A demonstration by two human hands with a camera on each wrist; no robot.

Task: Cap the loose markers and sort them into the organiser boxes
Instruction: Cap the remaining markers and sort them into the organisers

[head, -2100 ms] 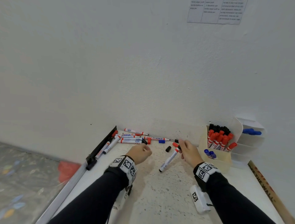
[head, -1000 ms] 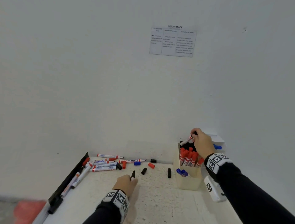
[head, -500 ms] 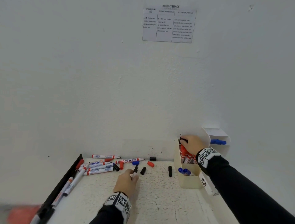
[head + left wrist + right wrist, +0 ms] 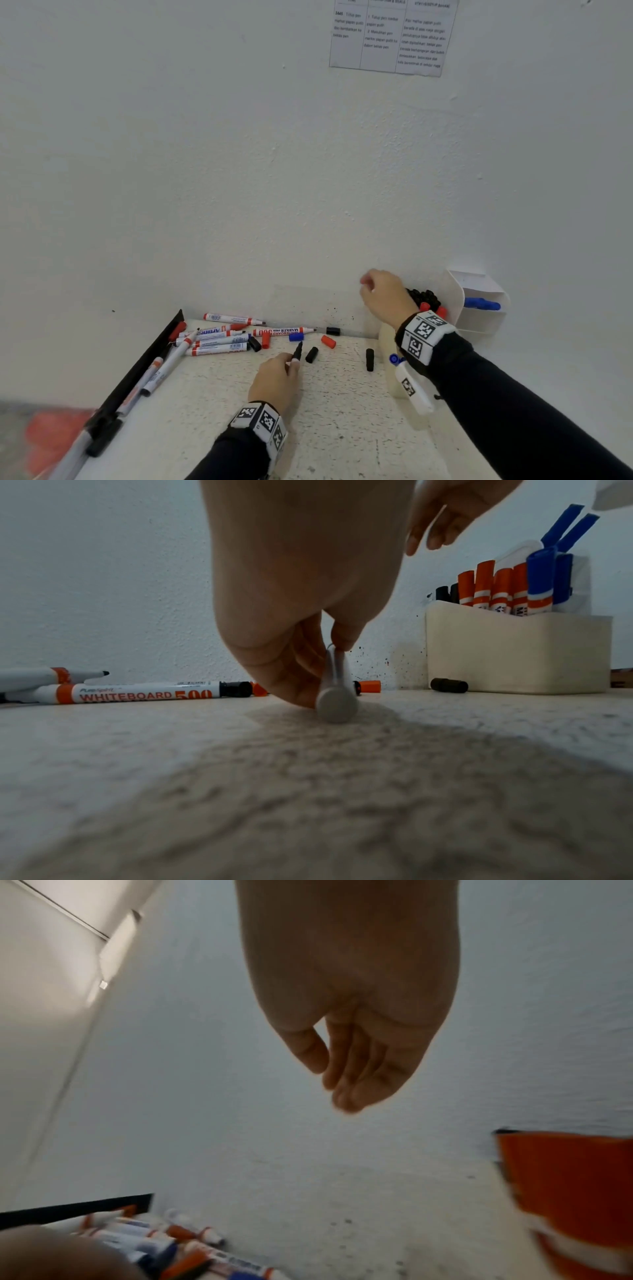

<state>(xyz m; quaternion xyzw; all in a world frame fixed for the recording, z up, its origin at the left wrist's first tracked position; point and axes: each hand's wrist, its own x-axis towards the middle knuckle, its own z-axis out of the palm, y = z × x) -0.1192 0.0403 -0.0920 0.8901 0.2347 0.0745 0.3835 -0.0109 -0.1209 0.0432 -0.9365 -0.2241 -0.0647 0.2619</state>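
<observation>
The left hand (image 4: 274, 378), low in the centre of the head view, pinches an uncapped black marker (image 4: 297, 353) by its barrel, tip aimed at a loose black cap (image 4: 311, 354) just beside it, apparently ready for capping. The right hand (image 4: 383, 295) hangs above with fingers relaxed, holding nothing. At right, the cream box (image 4: 514, 653) holds black, red and blue capped markers upright; more markers (image 4: 219, 341) lie loose at left.
</observation>
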